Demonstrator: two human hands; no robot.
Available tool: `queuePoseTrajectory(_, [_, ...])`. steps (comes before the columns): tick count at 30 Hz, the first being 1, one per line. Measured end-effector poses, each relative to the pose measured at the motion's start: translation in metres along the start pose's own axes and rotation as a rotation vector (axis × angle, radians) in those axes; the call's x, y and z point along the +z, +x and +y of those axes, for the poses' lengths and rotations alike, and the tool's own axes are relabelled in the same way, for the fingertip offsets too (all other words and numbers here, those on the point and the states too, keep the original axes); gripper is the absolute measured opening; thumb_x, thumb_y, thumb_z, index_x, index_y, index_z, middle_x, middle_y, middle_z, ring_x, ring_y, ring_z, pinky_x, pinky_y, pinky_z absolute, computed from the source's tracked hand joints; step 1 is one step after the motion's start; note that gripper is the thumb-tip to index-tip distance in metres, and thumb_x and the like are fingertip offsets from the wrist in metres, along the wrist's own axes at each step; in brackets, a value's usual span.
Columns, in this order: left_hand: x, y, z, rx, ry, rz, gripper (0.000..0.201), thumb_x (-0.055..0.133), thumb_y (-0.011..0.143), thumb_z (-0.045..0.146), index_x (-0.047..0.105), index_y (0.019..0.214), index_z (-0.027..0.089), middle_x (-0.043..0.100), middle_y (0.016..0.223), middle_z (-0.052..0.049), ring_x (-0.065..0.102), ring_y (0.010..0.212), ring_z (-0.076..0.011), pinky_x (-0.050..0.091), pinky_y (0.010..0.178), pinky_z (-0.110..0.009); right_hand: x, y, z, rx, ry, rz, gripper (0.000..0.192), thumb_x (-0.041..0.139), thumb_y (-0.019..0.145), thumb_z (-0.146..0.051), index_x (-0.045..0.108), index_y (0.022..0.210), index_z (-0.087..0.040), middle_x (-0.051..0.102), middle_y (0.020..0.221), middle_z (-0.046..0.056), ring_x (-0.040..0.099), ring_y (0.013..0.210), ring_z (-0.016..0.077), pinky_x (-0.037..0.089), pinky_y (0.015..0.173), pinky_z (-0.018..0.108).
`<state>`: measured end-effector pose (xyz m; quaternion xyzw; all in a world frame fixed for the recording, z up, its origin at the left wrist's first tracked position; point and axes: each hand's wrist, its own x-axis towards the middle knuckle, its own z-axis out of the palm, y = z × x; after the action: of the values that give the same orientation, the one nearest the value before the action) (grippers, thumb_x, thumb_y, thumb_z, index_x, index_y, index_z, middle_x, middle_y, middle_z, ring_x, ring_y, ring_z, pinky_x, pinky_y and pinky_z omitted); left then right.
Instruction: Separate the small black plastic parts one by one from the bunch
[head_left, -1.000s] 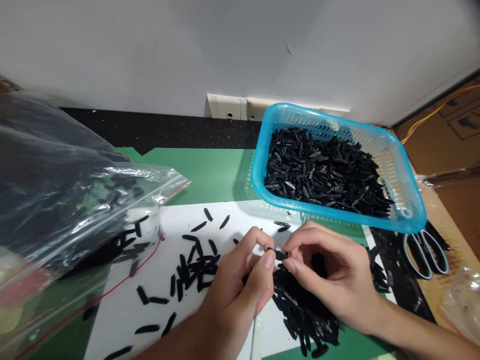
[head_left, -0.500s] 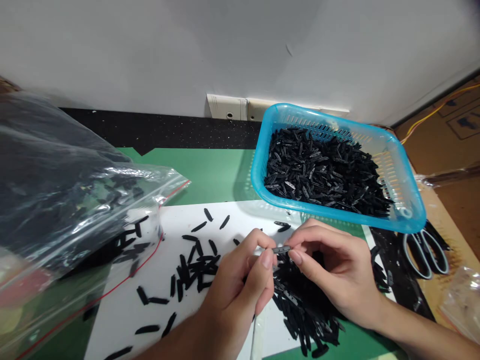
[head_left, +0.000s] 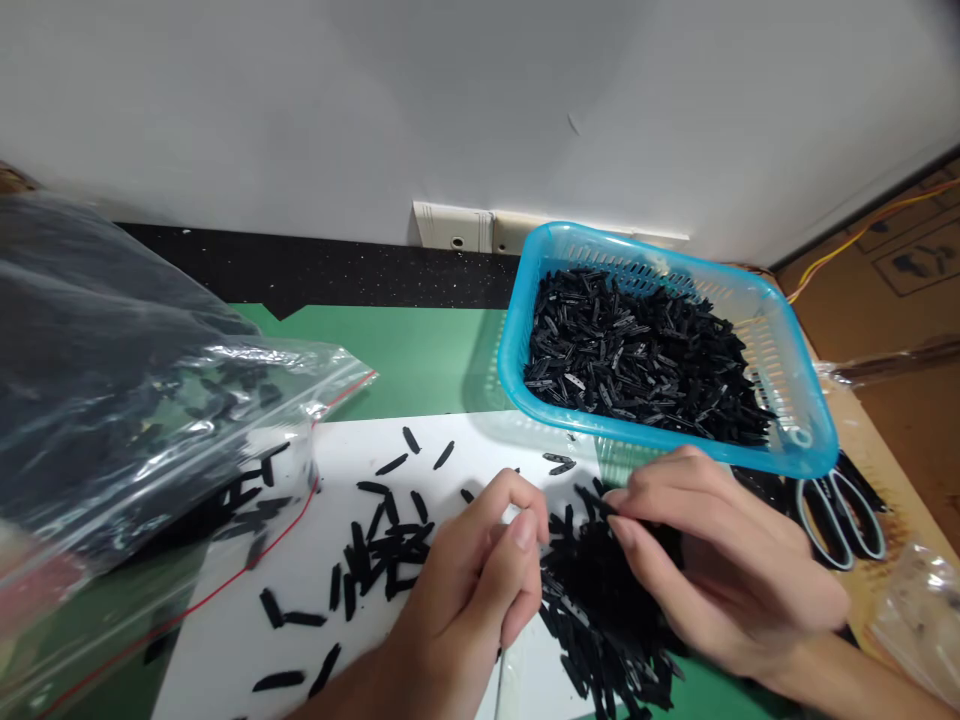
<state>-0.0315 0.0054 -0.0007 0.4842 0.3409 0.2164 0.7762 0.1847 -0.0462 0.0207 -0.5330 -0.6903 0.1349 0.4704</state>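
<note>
My left hand [head_left: 487, 560] is closed over the white sheet [head_left: 341, 440], thumb pressed to the curled index finger. What sits in its grip, if anything, is hidden. A narrow whitish strip [head_left: 510, 682] runs out below this hand; whether it is held I cannot tell. My right hand [head_left: 720, 560] hovers at the heap of small black strips [head_left: 600, 610], thumb and forefinger pinched on a black strip [head_left: 598, 503] at the heap's upper edge. More black strips [head_left: 394, 550] lie scattered to the left of my left hand.
A blue plastic basket [head_left: 660, 432] holding many black pieces stands behind the hands. To the left lies a clear zip bag [head_left: 217, 400] with black strips inside. Scissors [head_left: 840, 520] lie at the right by crumpled clear plastic [head_left: 919, 605]. A wall [head_left: 337, 110] rises behind.
Both hands were pinching one small dark piece between them. My right hand has since moved right and down to the heap; that piece no longer shows at my left fingertips.
</note>
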Motion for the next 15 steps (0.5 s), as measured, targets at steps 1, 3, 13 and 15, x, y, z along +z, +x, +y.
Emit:
queuePoseTrajectory(1, [0.0, 0.0, 0.001, -0.002, 0.005, 0.005, 0.04, 0.041, 0.12, 0.056, 0.053, 0.097, 0.025, 0.044, 0.055, 0.009, 0.03, 0.052, -0.0126, 0.026, 0.055, -0.03, -0.004, 0.002, 0.002, -0.054, -0.143, 0.041, 0.039, 0.077, 0.093, -0.001, 0.078, 0.122, -0.027, 0.08, 0.092, 0.004, 0.07, 0.076, 0.0229, 0.057, 0.067, 0.039])
queuePoseTrajectory(3, [0.001, 0.001, 0.004, -0.01, 0.005, 0.017, 0.043, 0.041, 0.119, 0.058, 0.054, 0.096, 0.024, 0.044, 0.053, 0.009, 0.03, 0.051, -0.0128, 0.025, 0.055, -0.03, -0.011, 0.006, 0.008, -0.097, -0.416, 0.135, 0.044, 0.081, 0.092, 0.0, 0.079, 0.124, -0.03, 0.082, 0.094, 0.004, 0.068, 0.08, 0.0254, 0.055, 0.074, 0.042])
queuePoseTrajectory(13, [0.002, 0.0, 0.007, -0.088, -0.085, 0.05, 0.067, 0.038, 0.104, 0.089, 0.055, 0.109, 0.025, 0.051, 0.053, 0.008, 0.026, 0.047, -0.0112, 0.019, 0.05, -0.026, 0.007, -0.002, -0.004, -0.243, -0.139, -0.178, 0.016, 0.071, 0.105, -0.003, 0.079, 0.116, -0.009, 0.082, 0.102, 0.011, 0.067, 0.092, 0.0216, 0.056, 0.078, 0.035])
queuePoseTrajectory(15, [0.001, -0.001, 0.0, -0.069, -0.142, 0.022, 0.074, 0.038, 0.098, 0.097, 0.054, 0.115, 0.027, 0.051, 0.054, 0.008, 0.026, 0.046, -0.0112, 0.018, 0.049, -0.025, 0.015, -0.005, -0.008, -0.206, 0.019, -0.252, 0.013, 0.069, 0.109, -0.01, 0.079, 0.117, -0.007, 0.082, 0.103, 0.012, 0.069, 0.091, 0.0211, 0.058, 0.078, 0.035])
